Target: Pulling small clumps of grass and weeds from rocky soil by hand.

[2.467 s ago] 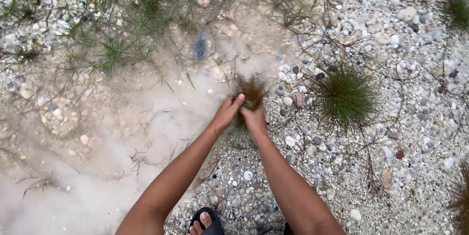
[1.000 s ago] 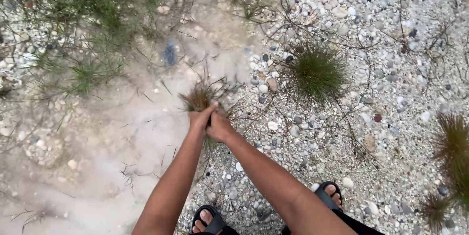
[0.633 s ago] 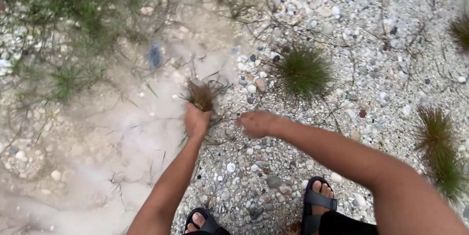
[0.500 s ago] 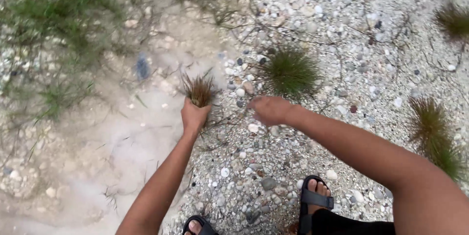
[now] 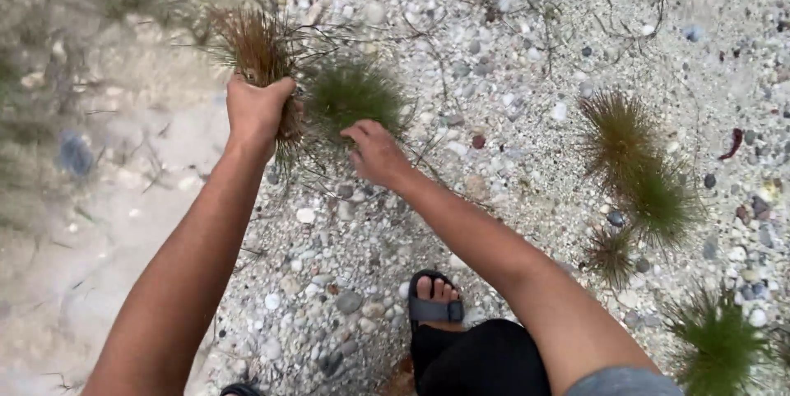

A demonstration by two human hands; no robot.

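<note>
My left hand (image 5: 257, 108) is shut around a pulled-up tuft of brownish grass (image 5: 257, 44), held up with the blades fanning out above the fist and thin roots hanging below. My right hand (image 5: 374, 152) reaches forward with loose fingers and holds nothing. Its fingertips are at the near edge of a green grass tuft (image 5: 355, 96) rooted in the pebbly gravel. My right foot in a black sandal (image 5: 434, 307) stands on the gravel below my arms.
Sandy, dusty ground (image 5: 74, 223) lies to the left. More grass tufts (image 5: 638, 178) grow in the gravel at right, with another tuft (image 5: 720, 347) at the lower right. Small pebbles and thin dry stems cover the ground.
My right hand let go of the brown tuft and moved right to the green tuft. My left hand lifted the pulled tuft higher. I stepped right, and the view shifted.
</note>
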